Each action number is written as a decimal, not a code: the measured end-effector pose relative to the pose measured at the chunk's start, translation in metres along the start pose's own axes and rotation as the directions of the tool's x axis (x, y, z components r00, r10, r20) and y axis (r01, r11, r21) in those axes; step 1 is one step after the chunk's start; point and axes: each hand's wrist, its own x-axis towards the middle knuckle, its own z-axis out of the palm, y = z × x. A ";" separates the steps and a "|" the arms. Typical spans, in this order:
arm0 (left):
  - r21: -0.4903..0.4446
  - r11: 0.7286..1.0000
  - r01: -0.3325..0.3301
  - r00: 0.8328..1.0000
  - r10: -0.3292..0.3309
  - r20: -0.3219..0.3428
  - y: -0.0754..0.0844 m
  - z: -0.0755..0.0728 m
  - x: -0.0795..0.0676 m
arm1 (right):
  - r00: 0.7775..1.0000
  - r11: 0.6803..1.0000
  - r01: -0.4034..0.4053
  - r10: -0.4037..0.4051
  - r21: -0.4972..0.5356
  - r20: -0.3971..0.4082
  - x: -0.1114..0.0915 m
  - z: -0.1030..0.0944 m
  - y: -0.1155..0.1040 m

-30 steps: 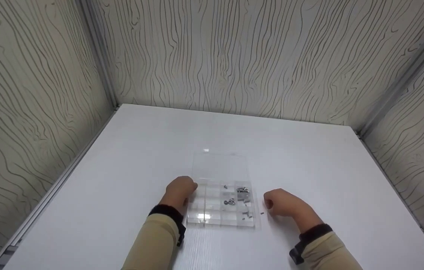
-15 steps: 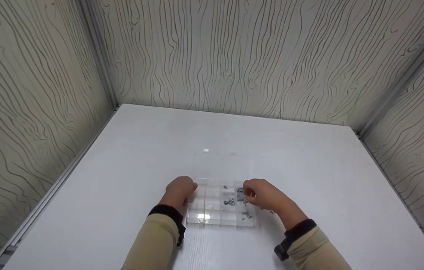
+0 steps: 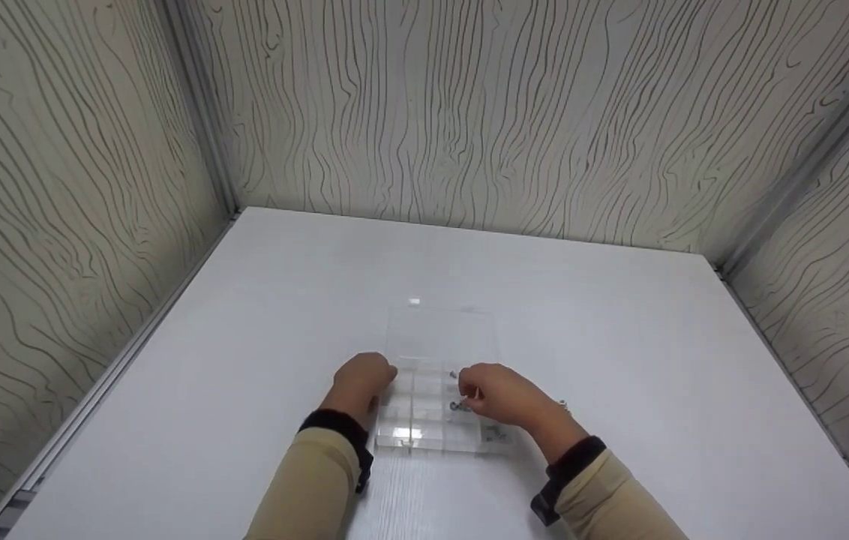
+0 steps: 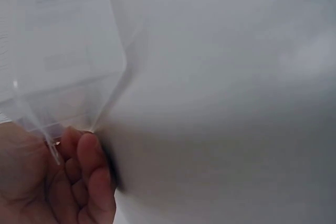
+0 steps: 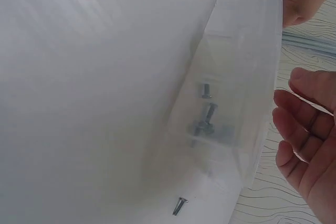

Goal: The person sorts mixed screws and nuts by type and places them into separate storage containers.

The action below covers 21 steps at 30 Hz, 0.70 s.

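While left hand (image 3: 363,376) grips clear compartment box (image 3: 428,412) at 9 o'clock edge, fingers curled on wall, right hand (image 3: 503,392) is over 3 o'clock compartments, fingers bent; cannot tell whether pinching anything. Box on white table (image 3: 304,270), lid (image 3: 439,334) open toward 12; screws (image 5: 211,113) inside at 4.

No text can be read — no labels; no numbers either.

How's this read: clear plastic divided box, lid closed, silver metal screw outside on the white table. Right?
Not closed: head view shows the clear plastic lid open, folded back beyond the divided box. Silver metal screw outside on the white table: right.
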 end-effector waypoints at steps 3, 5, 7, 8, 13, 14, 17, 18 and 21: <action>-0.051 0.999 0.017 1.000 -0.016 0.022 0.000 0.001 0.001 | 1.000 1.000 -0.004 0.004 0.009 0.009 -0.001 -0.001 -0.001; -0.093 0.995 0.038 0.999 -0.034 0.042 0.000 0.001 0.002 | 1.000 1.000 -0.010 0.010 0.017 0.014 -0.002 -0.002 -0.001; -0.123 0.991 0.059 0.997 -0.053 0.056 0.000 0.002 0.003 | 1.000 0.999 -0.018 0.018 0.031 0.014 -0.003 -0.004 0.000; -0.128 0.990 0.064 0.997 -0.057 0.058 0.000 0.002 0.003 | 1.000 0.999 -0.028 0.028 0.034 0.014 -0.003 -0.005 0.001; -0.106 0.992 0.066 0.997 -0.061 0.054 0.001 0.002 0.003 | 0.994 0.994 -0.102 0.104 0.046 -0.038 -0.008 -0.012 0.008; -0.108 0.992 0.067 0.997 -0.061 0.053 0.001 0.001 0.003 | 0.991 0.992 -0.124 0.126 0.039 -0.052 -0.010 -0.013 0.011; -0.103 0.993 0.057 0.997 -0.052 0.049 0.001 0.001 0.002 | 0.978 0.981 -0.190 0.193 0.036 -0.077 -0.017 -0.017 0.017; -0.105 0.993 0.054 0.998 -0.049 0.047 0.001 0.000 0.001 | 0.972 0.975 -0.221 0.223 0.032 -0.070 -0.019 -0.017 0.019; -0.084 0.996 0.037 0.999 -0.034 0.040 0.000 -0.001 0.000 | 0.944 0.944 -0.328 0.329 0.044 0.001 -0.026 -0.017 0.026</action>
